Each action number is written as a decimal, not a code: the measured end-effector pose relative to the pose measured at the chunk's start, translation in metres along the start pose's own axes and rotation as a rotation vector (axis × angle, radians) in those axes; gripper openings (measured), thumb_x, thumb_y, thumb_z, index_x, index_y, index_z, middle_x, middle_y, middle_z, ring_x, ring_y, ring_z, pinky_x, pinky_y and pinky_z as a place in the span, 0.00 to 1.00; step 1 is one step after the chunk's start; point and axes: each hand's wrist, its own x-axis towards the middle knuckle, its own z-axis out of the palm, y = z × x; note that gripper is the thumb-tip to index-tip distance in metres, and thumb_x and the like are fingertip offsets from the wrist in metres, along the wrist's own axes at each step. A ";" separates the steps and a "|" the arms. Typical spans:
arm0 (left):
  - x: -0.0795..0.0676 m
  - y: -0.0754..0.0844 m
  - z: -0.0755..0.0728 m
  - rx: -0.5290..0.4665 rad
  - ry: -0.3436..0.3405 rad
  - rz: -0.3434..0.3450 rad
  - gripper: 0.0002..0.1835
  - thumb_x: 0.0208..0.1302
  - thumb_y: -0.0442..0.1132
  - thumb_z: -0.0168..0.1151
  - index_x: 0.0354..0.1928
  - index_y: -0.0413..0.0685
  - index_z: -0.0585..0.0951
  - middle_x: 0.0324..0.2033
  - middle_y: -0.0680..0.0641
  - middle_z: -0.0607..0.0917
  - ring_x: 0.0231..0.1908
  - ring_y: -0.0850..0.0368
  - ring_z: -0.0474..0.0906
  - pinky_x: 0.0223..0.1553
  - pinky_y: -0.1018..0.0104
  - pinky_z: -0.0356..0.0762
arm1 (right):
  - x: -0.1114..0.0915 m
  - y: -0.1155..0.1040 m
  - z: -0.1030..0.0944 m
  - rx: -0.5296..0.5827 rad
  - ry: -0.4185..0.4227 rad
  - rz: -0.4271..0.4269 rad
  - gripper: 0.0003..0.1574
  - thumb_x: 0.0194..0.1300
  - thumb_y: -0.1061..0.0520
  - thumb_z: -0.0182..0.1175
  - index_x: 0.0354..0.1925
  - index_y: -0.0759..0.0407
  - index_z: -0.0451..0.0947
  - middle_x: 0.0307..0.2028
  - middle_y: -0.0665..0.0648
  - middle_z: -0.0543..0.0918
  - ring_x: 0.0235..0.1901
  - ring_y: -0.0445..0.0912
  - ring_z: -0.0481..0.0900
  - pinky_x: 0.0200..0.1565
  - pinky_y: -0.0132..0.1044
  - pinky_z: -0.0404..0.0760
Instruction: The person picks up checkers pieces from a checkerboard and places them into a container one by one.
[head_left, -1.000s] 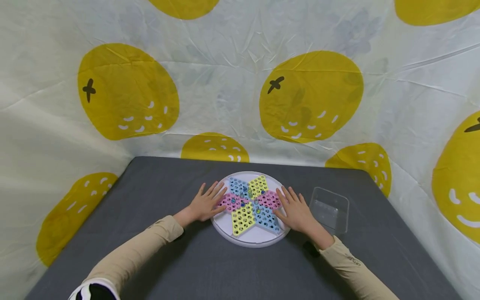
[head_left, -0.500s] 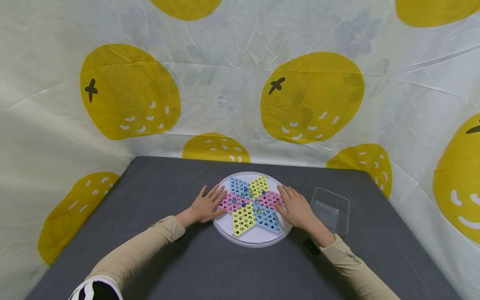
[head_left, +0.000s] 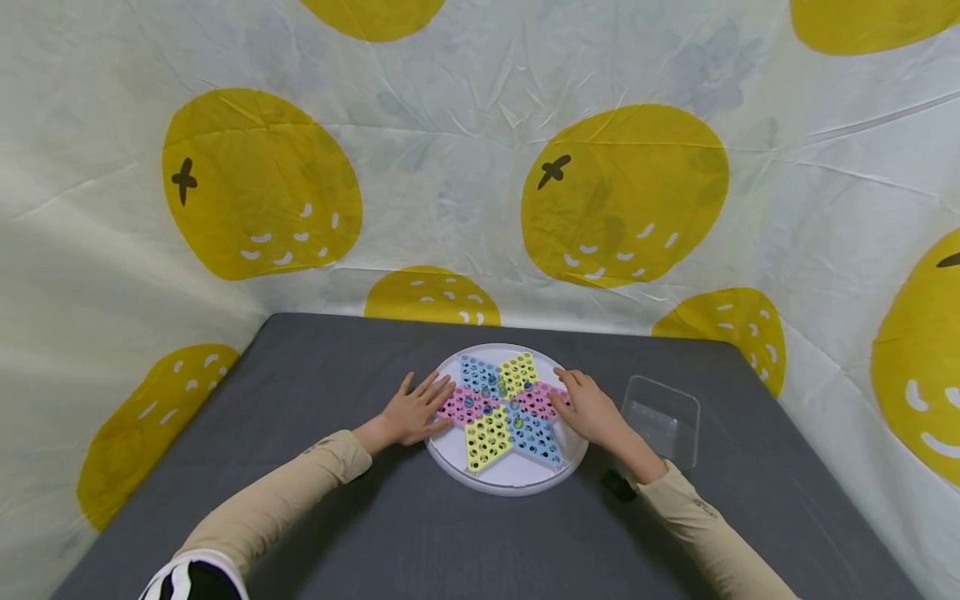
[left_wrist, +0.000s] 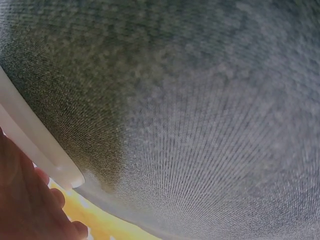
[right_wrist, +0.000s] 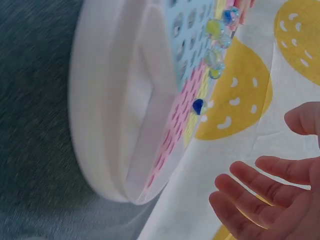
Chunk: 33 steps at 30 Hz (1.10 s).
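A round white Chinese checkers board lies on the table, its six-pointed star made of blue, yellow and pink parts. Several glass marbles sit in the holes, mostly around the middle of the star. My left hand lies at the board's left rim, fingers spread and fairly straight over the edge. In the left wrist view, its fingers are beside the white rim. Over the right rim my right hand is raised, holding nothing. Its fingers are loosely bent and apart from the board in the right wrist view.
A clear plastic box stands right of the board, partly behind the right forearm. The dark grey cloth covers the table. Behind it hangs a white curtain printed with large yellow fruit.
My right hand has lifted off the board's right side and drawn its fingers together, uncovering more of the pink point. The left hand has stayed nearly still at the left rim.
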 end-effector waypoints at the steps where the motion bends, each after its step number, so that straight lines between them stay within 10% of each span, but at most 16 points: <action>1: 0.000 0.000 0.000 0.006 -0.006 -0.004 0.35 0.65 0.61 0.36 0.69 0.51 0.50 0.69 0.49 0.51 0.69 0.49 0.43 0.63 0.42 0.42 | 0.001 0.000 0.000 0.034 0.002 0.002 0.29 0.62 0.51 0.52 0.57 0.67 0.66 0.48 0.65 0.75 0.47 0.57 0.73 0.43 0.51 0.74; 13: 0.001 -0.001 0.003 -0.017 -0.004 -0.005 0.35 0.64 0.61 0.37 0.69 0.52 0.50 0.69 0.49 0.52 0.69 0.49 0.42 0.63 0.41 0.41 | 0.016 0.001 -0.004 0.321 -0.056 0.053 0.20 0.63 0.57 0.51 0.49 0.70 0.72 0.35 0.65 0.81 0.31 0.50 0.79 0.28 0.34 0.75; 33: -0.001 0.001 -0.001 -0.050 0.005 0.013 0.35 0.65 0.59 0.40 0.68 0.48 0.53 0.68 0.46 0.55 0.69 0.47 0.46 0.62 0.39 0.42 | 0.039 0.010 0.015 0.585 -0.252 0.358 0.22 0.63 0.55 0.52 0.51 0.69 0.72 0.38 0.67 0.82 0.31 0.50 0.82 0.30 0.39 0.80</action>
